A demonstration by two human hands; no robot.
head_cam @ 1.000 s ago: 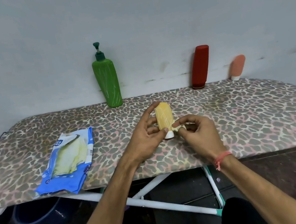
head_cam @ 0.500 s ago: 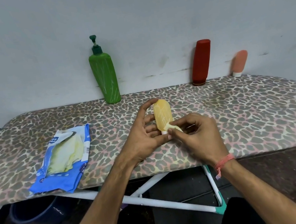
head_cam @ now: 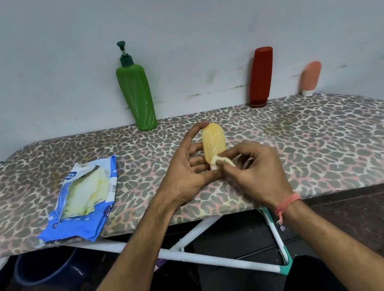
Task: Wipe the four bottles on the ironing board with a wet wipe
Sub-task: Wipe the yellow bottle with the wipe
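Note:
My left hand (head_cam: 185, 171) grips a small yellow bottle (head_cam: 213, 142) upright, cap down, above the middle of the leopard-print ironing board (head_cam: 322, 140). My right hand (head_cam: 257, 170) pinches a crumpled wet wipe (head_cam: 221, 159) against the bottle's lower end. Three other bottles lean against the wall at the board's far edge: a green pump bottle (head_cam: 137, 96), a red bottle (head_cam: 260, 76) and a small pink tube (head_cam: 310, 77).
An open blue wet-wipe pack (head_cam: 82, 199) lies on the left part of the board. Under the board are white legs (head_cam: 202, 256) and a dark blue bucket (head_cam: 42, 267) on the floor. A grey wall runs close behind the bottles.
My right hand has brought the wipe onto the lower part of the yellow bottle, rubbing there. My left hand keeps holding the bottle in about the same place.

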